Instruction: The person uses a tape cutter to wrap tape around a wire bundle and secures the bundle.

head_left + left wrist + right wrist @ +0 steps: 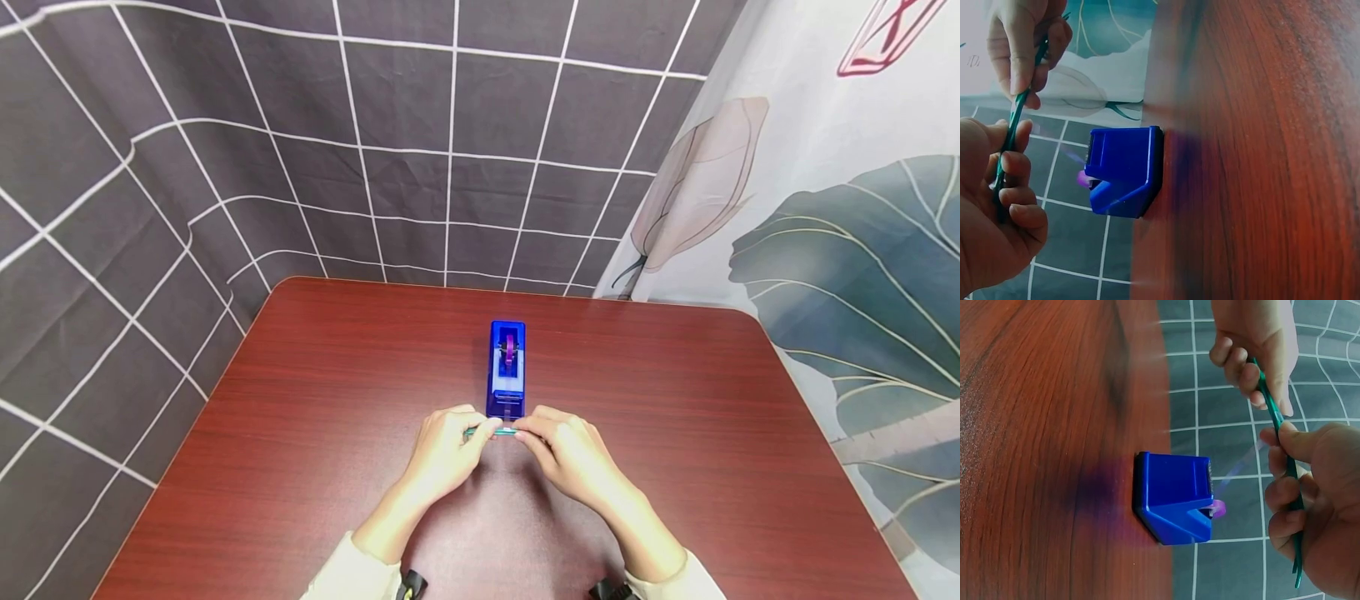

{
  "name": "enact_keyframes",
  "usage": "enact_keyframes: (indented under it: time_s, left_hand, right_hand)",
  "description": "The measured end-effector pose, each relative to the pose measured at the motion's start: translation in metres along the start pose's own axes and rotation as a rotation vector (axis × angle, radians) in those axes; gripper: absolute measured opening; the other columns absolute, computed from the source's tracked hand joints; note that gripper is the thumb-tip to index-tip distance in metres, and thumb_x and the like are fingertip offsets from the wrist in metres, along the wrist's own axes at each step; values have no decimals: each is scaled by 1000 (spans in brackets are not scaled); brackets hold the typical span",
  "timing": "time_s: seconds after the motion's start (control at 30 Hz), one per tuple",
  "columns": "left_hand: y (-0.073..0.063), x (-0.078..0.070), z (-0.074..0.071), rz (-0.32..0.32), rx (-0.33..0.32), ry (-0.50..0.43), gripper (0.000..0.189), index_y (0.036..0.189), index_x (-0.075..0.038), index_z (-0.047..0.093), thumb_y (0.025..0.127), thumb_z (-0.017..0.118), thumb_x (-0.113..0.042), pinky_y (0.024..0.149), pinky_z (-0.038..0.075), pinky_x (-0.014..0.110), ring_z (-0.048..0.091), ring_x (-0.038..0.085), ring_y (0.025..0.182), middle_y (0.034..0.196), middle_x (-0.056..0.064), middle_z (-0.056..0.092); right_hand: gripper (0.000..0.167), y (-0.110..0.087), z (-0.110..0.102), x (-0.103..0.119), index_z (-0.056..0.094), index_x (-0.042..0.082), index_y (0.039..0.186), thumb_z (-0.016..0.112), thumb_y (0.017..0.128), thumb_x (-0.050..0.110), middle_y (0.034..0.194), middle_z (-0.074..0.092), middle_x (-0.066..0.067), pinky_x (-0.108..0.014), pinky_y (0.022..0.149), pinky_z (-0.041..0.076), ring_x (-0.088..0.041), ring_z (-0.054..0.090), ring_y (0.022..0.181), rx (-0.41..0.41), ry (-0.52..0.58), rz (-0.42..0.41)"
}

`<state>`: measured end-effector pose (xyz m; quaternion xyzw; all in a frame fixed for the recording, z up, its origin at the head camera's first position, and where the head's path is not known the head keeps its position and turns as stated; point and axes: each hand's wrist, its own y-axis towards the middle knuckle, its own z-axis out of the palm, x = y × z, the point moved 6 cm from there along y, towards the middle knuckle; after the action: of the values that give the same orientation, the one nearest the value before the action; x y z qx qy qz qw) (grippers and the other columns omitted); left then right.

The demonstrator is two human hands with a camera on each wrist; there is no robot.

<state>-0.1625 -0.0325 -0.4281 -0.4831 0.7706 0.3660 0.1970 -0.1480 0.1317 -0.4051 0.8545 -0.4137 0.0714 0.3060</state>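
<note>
A thin, dark green stick (1295, 506) runs level across both hands, its lower tip split in two in the right wrist view. My left hand (442, 450) pinches its left part between thumb and fingers. The right part is gripped by my right hand (570, 452), fingers curled round it. The two thumbs are close together near the stick's middle. Just beyond the hands stands a blue tape dispenser (507, 406) with a purple roll (510, 350) in it. A clear strip of tape (1239, 465) stretches from the dispenser to the fingers at the stick.
The dispenser stands on a reddish-brown wooden table (360, 358). Behind and to the left hangs a dark grey curtain (397, 100) with a white grid. A white curtain with large leaves (862, 250) borders the right side.
</note>
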Motion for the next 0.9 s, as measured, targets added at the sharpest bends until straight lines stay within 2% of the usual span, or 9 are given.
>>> enact_keyframes:
  time_s: [0.23,0.4,0.57,0.7,0.8,0.9]
  left_hand:
    - [-1,-7,-4,86,-76,48,27,66,-19,69,92,73,-22,52,28,22,32,3,57,61,-13,33]
    - [-1,-8,-3,101,-84,70,26,66,-20,69,91,74,-21,52,31,23,35,4,58,60,-12,38]
    - [-1,-5,-1,87,-48,72,30,63,-20,65,92,73,-22,53,33,25,36,4,57,61,-13,39]
    - [-1,0,2,43,14,67,33,63,-21,62,95,70,-25,51,32,25,33,3,55,61,-15,38]
    - [0,3,3,14,60,47,32,65,-21,63,96,69,-26,53,33,24,35,2,56,62,-16,41]
    - [0,4,3,3,74,18,28,68,-19,67,95,69,-25,53,34,25,36,3,57,62,-15,42]
  right_hand:
    - [8,1,0,-1,76,14,97,73,92,9,76,52,13,-22,55,41,2,42,62,27,3,49]
    - [7,0,1,-1,76,14,94,75,90,8,78,55,12,-23,55,43,2,44,63,31,-18,51]
    - [6,-1,1,0,76,15,94,75,90,10,80,62,11,-27,56,47,1,51,64,4,-48,27]
    - [3,-3,3,0,75,16,92,74,91,14,79,67,9,-31,56,50,-3,57,64,-26,-80,-8]
    - [3,-5,4,0,75,16,91,76,89,14,76,66,9,-31,54,49,-3,55,61,-47,-94,-34]
    - [3,-4,4,0,75,15,91,76,88,13,74,64,9,-28,53,47,-1,50,59,-57,-84,-47]
